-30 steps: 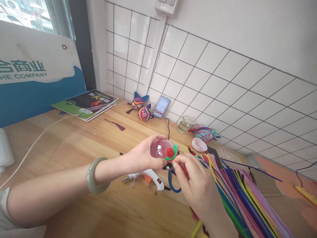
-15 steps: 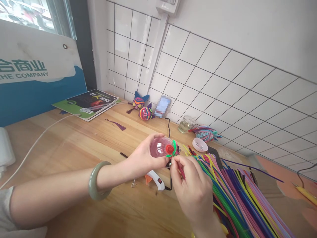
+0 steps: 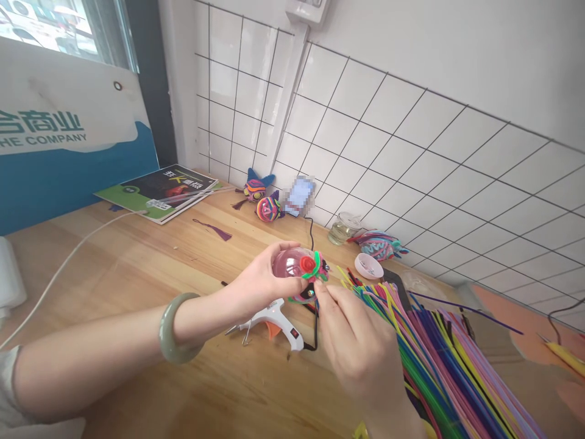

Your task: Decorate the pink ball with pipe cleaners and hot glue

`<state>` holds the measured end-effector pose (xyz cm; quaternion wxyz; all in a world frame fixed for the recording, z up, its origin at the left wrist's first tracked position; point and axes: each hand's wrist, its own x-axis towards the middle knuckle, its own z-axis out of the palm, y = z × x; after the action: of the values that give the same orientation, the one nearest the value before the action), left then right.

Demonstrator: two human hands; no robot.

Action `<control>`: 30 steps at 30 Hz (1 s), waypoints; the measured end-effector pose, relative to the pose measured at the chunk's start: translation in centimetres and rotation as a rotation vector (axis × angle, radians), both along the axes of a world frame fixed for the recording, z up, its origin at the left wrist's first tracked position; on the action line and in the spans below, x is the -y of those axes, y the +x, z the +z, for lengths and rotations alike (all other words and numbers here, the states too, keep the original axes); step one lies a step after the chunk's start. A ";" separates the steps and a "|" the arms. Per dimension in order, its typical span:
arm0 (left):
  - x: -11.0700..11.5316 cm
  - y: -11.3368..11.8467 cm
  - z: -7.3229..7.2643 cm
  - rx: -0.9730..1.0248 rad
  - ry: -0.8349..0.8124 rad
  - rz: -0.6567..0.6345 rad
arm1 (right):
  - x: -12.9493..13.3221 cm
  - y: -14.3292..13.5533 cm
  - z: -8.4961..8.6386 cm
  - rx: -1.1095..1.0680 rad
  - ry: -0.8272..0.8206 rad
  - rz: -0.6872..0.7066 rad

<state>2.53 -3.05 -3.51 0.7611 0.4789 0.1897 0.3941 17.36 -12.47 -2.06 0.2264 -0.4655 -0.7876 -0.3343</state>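
My left hand (image 3: 269, 275) is wrapped round a clear, pinkish ball (image 3: 287, 263) above the table. Pipe cleaner trim covers the ball's right side: a red coil (image 3: 308, 264), a green loop (image 3: 317, 261) and pink, with dark eye-like beads. My right hand (image 3: 356, 335) pinches with thumb and forefinger at the lower right edge of this trim; whatever lies between the fingertips is hidden. Below the ball, a white glue gun (image 3: 278, 317) with an orange trigger rests on the table. Beside my right hand lies a large bundle of coloured pipe cleaners (image 3: 439, 353).
Behind the ball stand two pipe-cleaner figures (image 3: 269, 207), a phone (image 3: 299, 195), a glass jar (image 3: 343, 228) and a pink bowl (image 3: 369, 266). A purple tassel (image 3: 214, 229) and a booklet (image 3: 159, 192) lie farther left. A white cable (image 3: 68, 256) crosses the table's left side.
The ball has turned and shifted slightly left and up in my left hand, showing a dark bead below. My right fingers have closed in; the pink strand seen under them is hidden.
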 end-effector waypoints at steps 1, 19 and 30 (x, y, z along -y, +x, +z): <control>0.0 0.0 0.0 0.008 0.000 -0.004 | 0.0 -0.1 0.1 0.018 0.005 -0.006; -0.3 0.0 -0.3 0.023 -0.032 -0.026 | 0.0 -0.2 0.2 -0.019 0.020 0.004; -0.3 0.2 -0.2 0.026 -0.139 -0.054 | -0.1 -0.4 0.1 -0.008 -0.012 0.001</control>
<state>2.70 -2.77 -3.68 0.8053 0.4246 0.1938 0.3656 16.97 -12.32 -1.97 0.2268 -0.4679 -0.7888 -0.3276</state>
